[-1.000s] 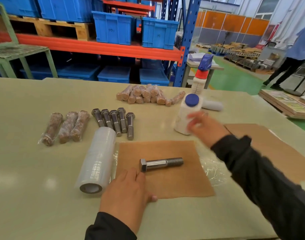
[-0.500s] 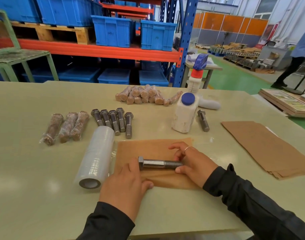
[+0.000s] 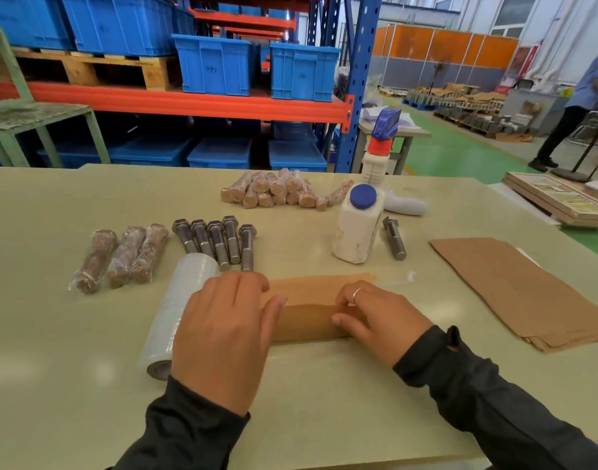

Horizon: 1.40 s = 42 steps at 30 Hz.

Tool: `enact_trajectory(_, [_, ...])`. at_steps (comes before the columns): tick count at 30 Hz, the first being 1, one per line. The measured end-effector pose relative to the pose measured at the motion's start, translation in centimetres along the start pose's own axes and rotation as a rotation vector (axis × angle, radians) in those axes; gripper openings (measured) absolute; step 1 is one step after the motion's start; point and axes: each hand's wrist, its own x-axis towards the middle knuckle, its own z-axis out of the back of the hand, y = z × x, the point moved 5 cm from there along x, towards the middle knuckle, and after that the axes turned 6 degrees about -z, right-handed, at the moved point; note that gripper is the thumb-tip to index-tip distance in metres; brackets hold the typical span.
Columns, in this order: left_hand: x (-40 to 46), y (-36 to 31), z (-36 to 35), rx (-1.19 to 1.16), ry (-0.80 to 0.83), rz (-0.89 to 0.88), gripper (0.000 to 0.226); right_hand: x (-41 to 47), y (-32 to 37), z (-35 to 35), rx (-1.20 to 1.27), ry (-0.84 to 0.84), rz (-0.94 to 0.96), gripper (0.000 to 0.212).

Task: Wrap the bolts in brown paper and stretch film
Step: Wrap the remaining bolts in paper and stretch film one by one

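No readable brand or label anywhere; faint scrawl on two blue crates (image 3: 216, 67) on the rack, not legible

Brown paper sheet (image 3: 311, 307) lies on the table (image 3: 324, 401), near edge folded over into a roll. Bolt inside not visible. Left hand (image 3: 222, 334) sits on the roll's left end, fingers bent over the paper, thumb tip touching the fold. Right hand (image 3: 375, 320) on the right end, fingers curled onto the paper, ring on one finger. Both grasping the paper roll, roll spans between them

Stretch film roll (image 3: 178, 313) lies just left of the left hand, partly under it, touching the paper's left edge

Counts:
- bare bolts in a row (image 3: 219, 242) behind the film roll: 5, heads away from the person
- single loose bolt (image 3: 394, 237) right of the white bottle: 1
- film-wrapped bolts (image 3: 121, 256) at left: 3, side by side
- heap of wrapped bolts (image 3: 277, 193) further back: around 10, exact count cannot tell
- white bottle with blue cap (image 3: 358, 225): 1, upright, between paper and heap
- spray bottle (image 3: 380, 147) with blue/red head behind it: 1
- stack of brown paper sheets (image 3: 528, 290) at right, well apart from the hands, sheet count cannot tell
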Motion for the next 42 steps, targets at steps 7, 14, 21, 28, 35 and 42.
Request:
enact_trajectory(7, [-1.2, -1.8, -4.3, -0.055, 0.236, -0.237, 0.024, 2.3, -1.1, -0.6, -0.036, 0.110, -0.148, 0.023])
enact_trajectory(14, [-0.6, -1.4, -6.2, -0.014, 0.359, -0.229, 0.029, 4.2, -2.2, -1.0, -0.003, 0.272, -0.269, 0.030])
enact_trajectory(21, [-0.5, -1.7, -6.4, 0.036, 0.330, -0.177, 0.033, 6.7, -2.6, -1.3, -0.060, 0.228, -0.208, 0.058])
enact_trajectory(28, [-0.6, -1.7, -6.7, 0.059, 0.335, -0.168, 0.031, 7.4, -2.6, -0.7, -0.049, 0.127, -0.199, 0.025])
enact_trajectory(35, [-0.7, -1.7, -6.8, 0.042, 0.334, -0.163, 0.031, 6.9, -2.2, 0.6, -0.011, 0.115, -0.166, 0.020])
enact_trajectory(42, [-0.7, -1.5, -6.2, 0.080, 0.340, -0.156, 0.038, 3.5, -1.4, -0.2, 0.057, 0.125, -0.010, 0.013])
